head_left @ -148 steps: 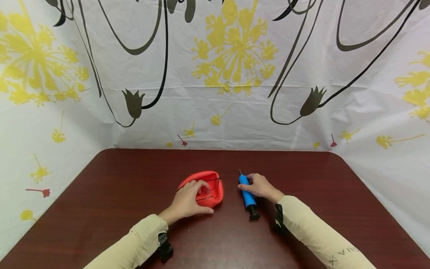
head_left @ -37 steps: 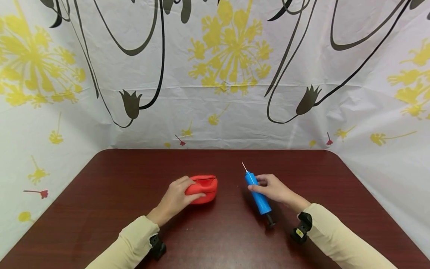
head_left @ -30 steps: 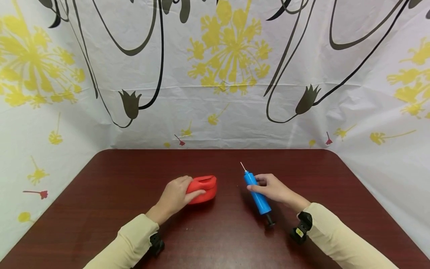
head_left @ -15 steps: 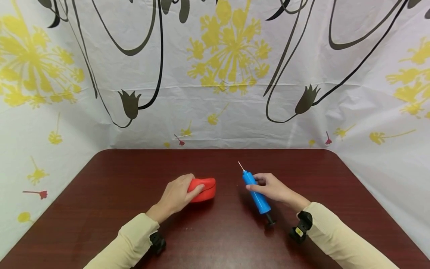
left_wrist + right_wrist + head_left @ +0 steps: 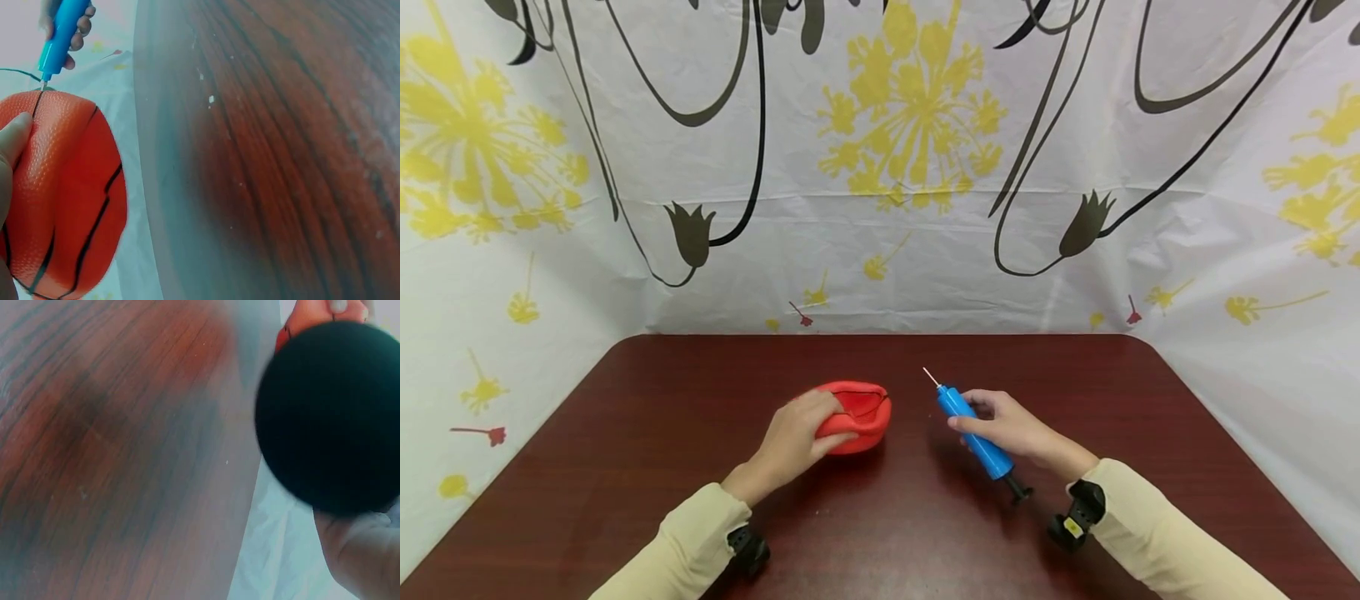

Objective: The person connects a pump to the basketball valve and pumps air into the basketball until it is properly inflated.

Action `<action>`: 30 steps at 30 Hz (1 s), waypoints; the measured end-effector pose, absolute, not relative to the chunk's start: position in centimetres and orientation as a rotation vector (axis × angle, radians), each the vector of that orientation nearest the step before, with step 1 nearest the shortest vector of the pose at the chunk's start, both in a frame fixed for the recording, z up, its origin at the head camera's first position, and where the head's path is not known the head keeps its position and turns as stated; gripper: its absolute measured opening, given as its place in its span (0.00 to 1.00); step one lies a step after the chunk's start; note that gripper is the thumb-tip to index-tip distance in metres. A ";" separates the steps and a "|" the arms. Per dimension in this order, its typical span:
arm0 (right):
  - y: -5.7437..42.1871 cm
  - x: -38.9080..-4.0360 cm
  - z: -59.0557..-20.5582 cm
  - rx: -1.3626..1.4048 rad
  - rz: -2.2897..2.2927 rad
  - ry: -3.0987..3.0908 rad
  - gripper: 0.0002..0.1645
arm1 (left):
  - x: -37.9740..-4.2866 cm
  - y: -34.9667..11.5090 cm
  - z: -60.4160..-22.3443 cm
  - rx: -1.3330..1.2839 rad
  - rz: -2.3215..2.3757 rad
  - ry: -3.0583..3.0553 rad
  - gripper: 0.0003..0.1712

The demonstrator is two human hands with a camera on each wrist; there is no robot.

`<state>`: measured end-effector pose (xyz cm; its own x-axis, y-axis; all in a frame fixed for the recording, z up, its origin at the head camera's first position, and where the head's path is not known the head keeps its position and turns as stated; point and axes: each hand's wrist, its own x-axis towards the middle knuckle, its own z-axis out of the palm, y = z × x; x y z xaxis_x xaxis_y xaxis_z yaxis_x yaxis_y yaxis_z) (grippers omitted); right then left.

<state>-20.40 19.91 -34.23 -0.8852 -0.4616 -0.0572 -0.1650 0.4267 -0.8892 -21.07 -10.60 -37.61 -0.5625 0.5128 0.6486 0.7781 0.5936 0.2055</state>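
A deflated red basketball (image 5: 872,421), caved in and marked with black lines, is in my left hand (image 5: 792,437), thumb on the near side and fingers over its hollow. Its dented side faces up in the head view. To the right, my right hand (image 5: 1011,427) grips the barrel of a blue ball pump (image 5: 987,450), whose thin needle (image 5: 931,377) points up and left, apart from the ball. In the left wrist view the pump (image 5: 62,37) overlaps the ball's edge. The pump's black handle end (image 5: 331,419) fills much of the right wrist view and hides most of the hand.
Both hands are over a dark reddish-brown table (image 5: 880,533) with rounded far corners. Behind it hangs a white curtain (image 5: 865,275) with yellow and grey flower prints. A black wrist camera (image 5: 1075,517) sits on the right cuff.
Over the past seconds the right hand raised the pump and angled it leftward. The left hand took hold of the ball, squeezed it together, and now its hollow gapes upward again.
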 end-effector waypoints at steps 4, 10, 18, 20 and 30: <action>19.7 -19.9 -33.8 -0.602 -1.406 2.421 0.28 | -21.0 -10.7 -37.6 -1.110 -0.641 -2.209 0.14; 19.3 -19.4 -33.7 -0.658 -1.353 2.449 0.27 | -21.0 -10.6 -37.6 -1.197 -0.649 -2.104 0.14; 18.5 -18.7 -33.6 -0.750 -1.276 2.487 0.23 | -21.0 -10.2 -37.8 -1.259 -0.610 -2.070 0.13; 18.2 -18.5 -33.4 -0.766 -1.281 2.460 0.22 | -20.9 -10.2 -37.9 -1.267 -0.610 -2.070 0.13; 17.5 -17.5 -32.4 -0.834 -1.249 2.406 0.20 | -21.0 -10.4 -38.0 -1.256 -0.700 -2.026 0.13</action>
<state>-17.49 17.46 -32.36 -0.7848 -0.6197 -0.0024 -0.3548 0.4525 -0.8182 -21.03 -10.35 -37.96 -0.3335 0.5664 0.7536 0.9109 0.3997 0.1028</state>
